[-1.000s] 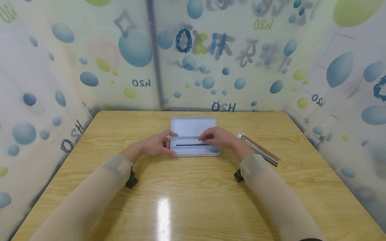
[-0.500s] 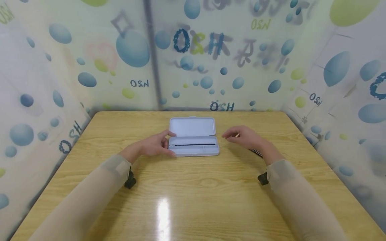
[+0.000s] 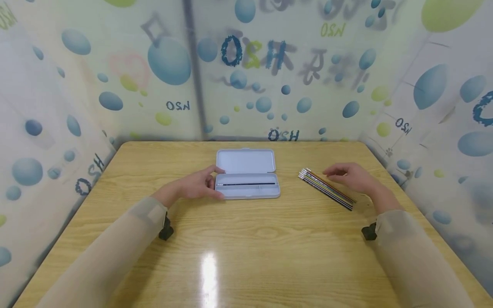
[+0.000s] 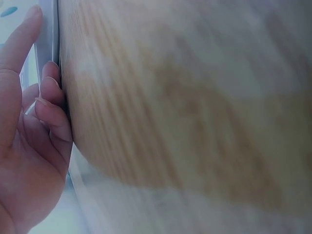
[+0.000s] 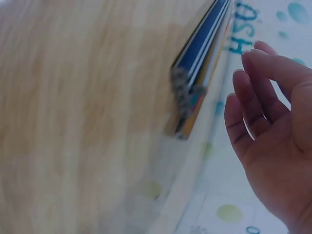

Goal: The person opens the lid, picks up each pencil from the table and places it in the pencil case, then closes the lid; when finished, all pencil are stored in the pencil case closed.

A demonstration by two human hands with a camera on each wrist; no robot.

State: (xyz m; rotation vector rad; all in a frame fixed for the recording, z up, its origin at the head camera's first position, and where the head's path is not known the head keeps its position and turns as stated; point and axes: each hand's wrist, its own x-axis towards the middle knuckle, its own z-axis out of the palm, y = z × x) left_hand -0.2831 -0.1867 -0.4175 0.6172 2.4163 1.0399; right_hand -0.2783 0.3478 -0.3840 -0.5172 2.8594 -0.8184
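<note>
An open grey pencil case [image 3: 246,175] lies at the table's middle back, its lid flat behind the tray, with one dark pencil [image 3: 246,184] in the tray. My left hand [image 3: 200,186] holds the case's left end, thumb at the rim and fingers along its side [image 4: 48,97]. A bundle of several coloured pencils [image 3: 326,189] lies to the right of the case. My right hand [image 3: 348,175] hovers just over that bundle with relaxed fingers and holds nothing; the right wrist view shows the pencil ends [image 5: 195,83] beside the fingers [image 5: 253,97].
The wooden table [image 3: 246,252] is boxed in by patterned walls [image 3: 246,77] on three sides. A bright glare spot lies near the front middle. Black wrist-camera mounts show under both sleeves [image 3: 167,231].
My right hand left the pencil case and swung right to hover over the pencil bundle. The left hand stayed at the case's left end.
</note>
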